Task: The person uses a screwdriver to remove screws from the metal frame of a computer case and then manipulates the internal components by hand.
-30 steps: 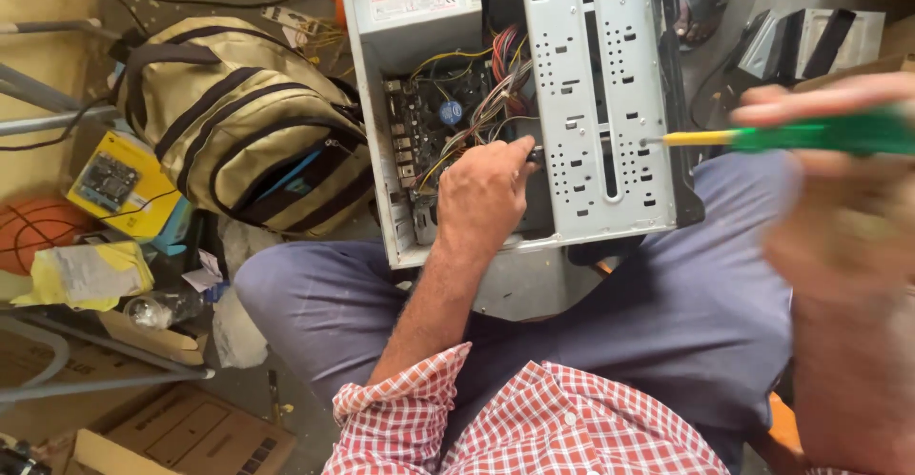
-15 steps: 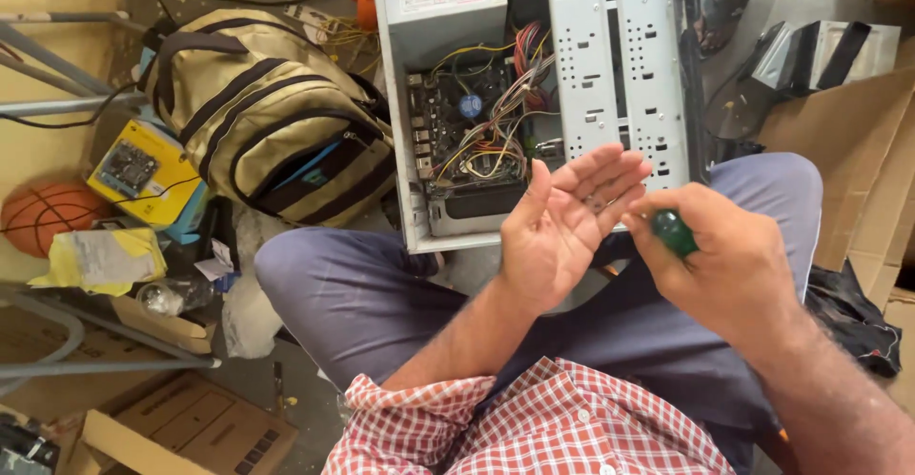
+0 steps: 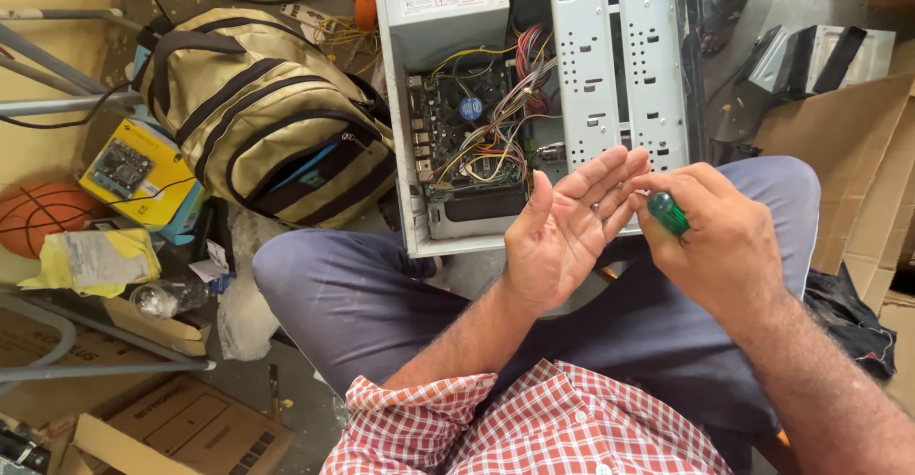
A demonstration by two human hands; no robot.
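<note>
An open grey computer case [image 3: 581, 75] lies in front of my knees, with its circuit board and coloured wires [image 3: 477, 137] showing. My left hand [image 3: 562, 232] is held palm up above my lap, fingers spread. A tiny dark speck rests on the fingers; I cannot tell what it is. My right hand [image 3: 724, 246] is closed around a green-handled screwdriver [image 3: 667, 213], whose handle end touches the left fingertips. The screwdriver's shaft is hidden by the hands.
A tan backpack [image 3: 272, 118] lies left of the case. Further left are a yellow box [image 3: 133, 170], a basketball [image 3: 43, 213] and metal bars [image 3: 57, 103]. Cardboard boxes [image 3: 181, 427] sit at the lower left, and cardboard sheets [image 3: 858, 151] at the right.
My left hand came out of the case and turned palm up over my lap. My right hand brought the screwdriver down from near the camera to the left fingertips.
</note>
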